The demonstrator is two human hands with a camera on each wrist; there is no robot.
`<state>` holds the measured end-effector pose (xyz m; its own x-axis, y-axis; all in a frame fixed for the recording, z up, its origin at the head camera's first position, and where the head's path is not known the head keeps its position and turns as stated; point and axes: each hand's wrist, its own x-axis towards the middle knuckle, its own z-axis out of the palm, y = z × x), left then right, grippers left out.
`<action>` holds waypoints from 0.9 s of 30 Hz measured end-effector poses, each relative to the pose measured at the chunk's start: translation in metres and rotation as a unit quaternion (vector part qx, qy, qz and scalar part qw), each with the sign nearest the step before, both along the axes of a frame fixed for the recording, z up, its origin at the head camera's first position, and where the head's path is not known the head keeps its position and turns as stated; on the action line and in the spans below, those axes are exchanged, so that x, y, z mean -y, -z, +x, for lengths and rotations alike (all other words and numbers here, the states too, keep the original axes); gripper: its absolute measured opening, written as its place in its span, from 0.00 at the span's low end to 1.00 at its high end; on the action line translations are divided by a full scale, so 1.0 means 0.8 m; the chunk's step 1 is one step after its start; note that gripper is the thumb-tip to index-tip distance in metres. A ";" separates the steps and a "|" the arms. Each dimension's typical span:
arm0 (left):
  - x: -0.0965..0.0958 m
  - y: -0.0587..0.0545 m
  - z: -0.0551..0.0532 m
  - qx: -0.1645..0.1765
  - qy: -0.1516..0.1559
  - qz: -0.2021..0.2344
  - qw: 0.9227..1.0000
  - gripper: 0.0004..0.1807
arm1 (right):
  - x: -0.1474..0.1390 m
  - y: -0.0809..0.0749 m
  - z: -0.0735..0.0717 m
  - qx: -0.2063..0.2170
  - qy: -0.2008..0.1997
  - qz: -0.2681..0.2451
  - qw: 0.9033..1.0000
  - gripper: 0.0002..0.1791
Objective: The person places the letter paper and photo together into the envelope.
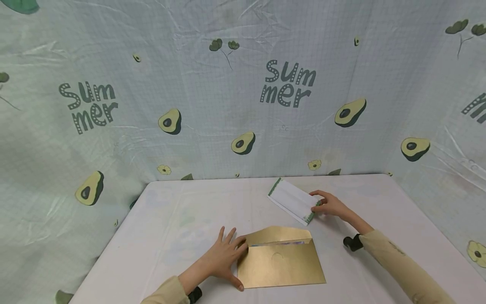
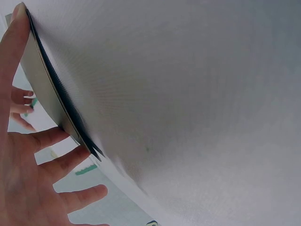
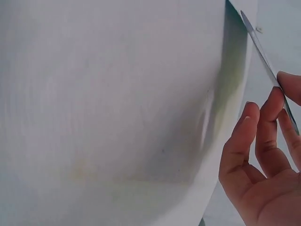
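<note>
A gold envelope [image 1: 282, 266] lies on the table with its flap open at the far side. A strip of something bluish and purple [image 1: 281, 243] shows in its mouth. My left hand [image 1: 226, 256] rests against the envelope's left edge, fingers spread, thumb at the near corner. In the left wrist view, its fairly straight fingertips [image 2: 83, 151] touch the envelope's edge [image 2: 51, 87]. Farther back on the right, my right hand [image 1: 329, 204] pinches the right end of a white card [image 1: 293, 198] with green leafy ends. The card appears edge-on between thumb and fingers in the right wrist view.
A pale cloth covers the table [image 1: 182, 219]. Behind it hangs a sheet [image 1: 205, 93] printed with avocados and lettering. A black wrist device [image 1: 353, 242] sits by the right cuff, and another dark one [image 1: 195, 294] by the left cuff.
</note>
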<state>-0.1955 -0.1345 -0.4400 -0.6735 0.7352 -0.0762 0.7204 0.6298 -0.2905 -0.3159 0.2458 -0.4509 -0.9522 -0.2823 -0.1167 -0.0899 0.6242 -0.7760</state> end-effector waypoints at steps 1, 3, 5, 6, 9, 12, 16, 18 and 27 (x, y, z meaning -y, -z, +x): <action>0.000 0.000 0.000 0.000 -0.001 0.000 1.000 0.56 | -0.001 0.000 0.001 0.014 0.001 -0.014 1.000 0.34; -0.001 0.000 0.000 0.001 -0.001 0.001 1.000 0.55 | -0.002 0.000 0.002 0.038 0.002 -0.036 0.999 0.36; -0.001 0.000 0.000 0.002 -0.002 0.002 1.000 0.55 | -0.003 -0.002 0.005 0.060 0.002 -0.060 0.996 0.37; -0.001 0.000 0.000 0.002 -0.003 0.003 1.000 0.55 | -0.004 -0.003 0.006 0.068 0.000 -0.071 0.995 0.38; -0.001 0.000 -0.001 0.004 -0.003 0.003 1.000 0.55 | -0.004 -0.006 0.010 0.092 0.005 -0.106 0.990 0.39; -0.001 0.001 -0.001 0.007 -0.003 0.003 1.000 0.55 | -0.002 -0.007 0.014 0.119 0.019 -0.142 0.983 0.39; 0.000 0.001 -0.002 0.016 -0.003 0.006 1.000 0.55 | 0.001 -0.006 0.017 0.148 0.046 -0.184 0.971 0.38; 0.000 0.001 -0.002 0.020 -0.004 0.007 1.000 0.55 | 0.002 -0.005 0.018 0.153 0.055 -0.201 0.966 0.38; 0.000 0.000 -0.001 0.012 -0.007 0.004 1.000 0.56 | 0.003 0.000 0.023 0.156 0.092 -0.244 0.953 0.37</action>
<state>-0.1967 -0.1345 -0.4402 -0.6819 0.7263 -0.0870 0.7181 0.6421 -0.2683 -0.2976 0.2436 -0.4509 -0.9314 -0.2067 -0.2994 0.2686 0.1644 -0.9491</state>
